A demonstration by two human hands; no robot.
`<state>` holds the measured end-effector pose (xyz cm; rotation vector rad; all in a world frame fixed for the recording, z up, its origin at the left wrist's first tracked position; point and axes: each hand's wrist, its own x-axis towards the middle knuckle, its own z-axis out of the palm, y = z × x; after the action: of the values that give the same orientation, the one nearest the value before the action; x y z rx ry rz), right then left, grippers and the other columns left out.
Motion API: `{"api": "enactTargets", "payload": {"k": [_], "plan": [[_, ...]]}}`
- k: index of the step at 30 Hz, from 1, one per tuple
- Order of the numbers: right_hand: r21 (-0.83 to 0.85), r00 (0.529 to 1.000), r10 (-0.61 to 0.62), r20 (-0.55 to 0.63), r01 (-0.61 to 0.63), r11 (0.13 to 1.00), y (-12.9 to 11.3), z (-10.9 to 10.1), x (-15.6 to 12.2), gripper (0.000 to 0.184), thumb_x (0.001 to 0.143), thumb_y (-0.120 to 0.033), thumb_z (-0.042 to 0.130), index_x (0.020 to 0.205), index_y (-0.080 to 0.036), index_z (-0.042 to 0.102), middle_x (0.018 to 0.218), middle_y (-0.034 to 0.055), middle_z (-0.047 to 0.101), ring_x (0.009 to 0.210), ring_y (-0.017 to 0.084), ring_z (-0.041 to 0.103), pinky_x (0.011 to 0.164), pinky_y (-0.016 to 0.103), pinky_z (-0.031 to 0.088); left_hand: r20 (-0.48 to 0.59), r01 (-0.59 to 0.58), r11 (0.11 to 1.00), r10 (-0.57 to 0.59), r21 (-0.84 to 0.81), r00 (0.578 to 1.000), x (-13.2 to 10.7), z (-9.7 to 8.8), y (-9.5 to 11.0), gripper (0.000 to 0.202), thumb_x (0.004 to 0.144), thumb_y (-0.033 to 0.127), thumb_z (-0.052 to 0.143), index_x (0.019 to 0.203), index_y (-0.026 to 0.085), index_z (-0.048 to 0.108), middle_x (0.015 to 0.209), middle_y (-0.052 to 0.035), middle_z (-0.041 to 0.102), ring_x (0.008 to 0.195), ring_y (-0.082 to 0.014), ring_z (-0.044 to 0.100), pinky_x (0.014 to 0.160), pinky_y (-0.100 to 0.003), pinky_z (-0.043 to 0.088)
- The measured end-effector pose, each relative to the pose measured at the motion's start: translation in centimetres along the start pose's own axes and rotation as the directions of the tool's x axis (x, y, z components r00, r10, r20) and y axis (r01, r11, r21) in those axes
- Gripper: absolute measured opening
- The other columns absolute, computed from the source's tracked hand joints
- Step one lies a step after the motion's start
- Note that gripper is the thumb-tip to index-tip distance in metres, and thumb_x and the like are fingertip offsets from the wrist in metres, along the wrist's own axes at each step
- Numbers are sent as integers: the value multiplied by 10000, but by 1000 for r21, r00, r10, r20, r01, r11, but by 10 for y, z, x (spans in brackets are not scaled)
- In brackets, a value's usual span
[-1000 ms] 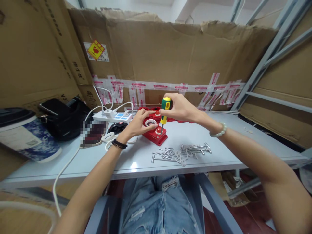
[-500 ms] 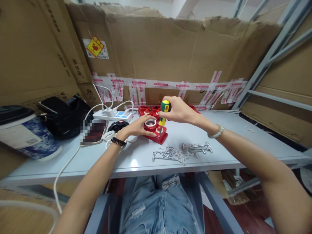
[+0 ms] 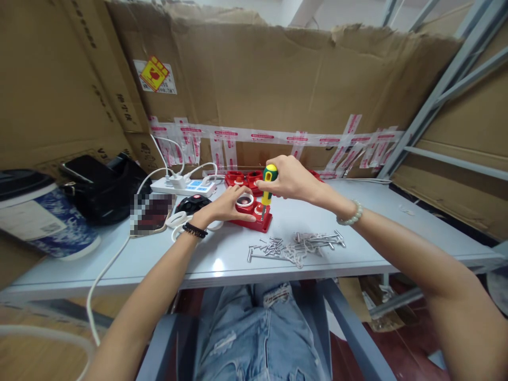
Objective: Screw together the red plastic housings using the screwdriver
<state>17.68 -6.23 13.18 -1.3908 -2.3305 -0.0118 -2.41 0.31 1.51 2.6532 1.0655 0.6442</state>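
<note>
A red plastic part [image 3: 257,223] with a white ring [image 3: 245,200] on top lies on the grey table [image 3: 357,211]. My left hand [image 3: 225,206] rests on its left side, fingers curled around it and holding it down. My right hand [image 3: 289,179] is wrapped round the green and yellow handle of a screwdriver [image 3: 268,182], which stands upright with its tip on the part's right end. A pile of metal screws and bolts [image 3: 296,247] lies just in front of the part.
More red parts [image 3: 242,178] sit behind. A white power strip [image 3: 184,186] with cables, a black round device [image 3: 193,203], a black bag [image 3: 103,190] and a blue-white tub [image 3: 43,217] stand to the left. Taped cardboard walls [image 3: 278,90] enclose the table; metal shelving [image 3: 448,84] is on the right.
My left hand slid down from the top of the red part to its left side. The screwdriver and right hand dropped slightly and stayed on the part.
</note>
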Motion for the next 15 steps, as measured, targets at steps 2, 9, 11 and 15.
{"api": "enactTargets", "payload": {"k": [2, 9, 11, 15], "plan": [[-89, 999, 40, -19, -41, 995, -2, 2, 4, 362, 737, -517, 592, 659, -168, 541, 627, 75, 565, 637, 181, 528, 563, 310, 348, -11, -5, 1000, 5, -6, 1000, 0, 0, 1, 670, 690, 581, 682, 1216, 231, 459, 1246, -95, 498, 1141, -276, 462, 982, -435, 380], [-268, 988, 107, -111, -133, 954, -6, 6, 11, 691, 773, -779, 312, 706, -156, 607, 630, 117, 569, 676, 236, 561, 599, 350, 367, -11, 16, 1000, -16, -6, 1000, 1, 1, 3, 635, 676, 601, 680, 1128, 200, 486, 1163, -97, 515, 1087, -272, 481, 963, -432, 394], [-278, 987, 122, -106, -147, 949, -7, 5, 10, 712, 784, -778, 276, 692, -154, 607, 612, 116, 563, 672, 234, 563, 604, 350, 368, -12, 8, 1000, -8, 3, 1000, 1, 1, 3, 634, 680, 609, 672, 1123, 196, 484, 1148, -95, 515, 1082, -270, 481, 963, -425, 393], [-279, 983, 149, -104, -172, 945, -6, 2, 9, 685, 799, -750, 294, 673, -152, 605, 595, 114, 560, 683, 236, 568, 619, 350, 375, -2, 0, 1000, 0, 21, 1000, 0, -1, 5, 622, 691, 611, 663, 1116, 192, 487, 1111, -89, 522, 1044, -261, 497, 926, -398, 411]]}}
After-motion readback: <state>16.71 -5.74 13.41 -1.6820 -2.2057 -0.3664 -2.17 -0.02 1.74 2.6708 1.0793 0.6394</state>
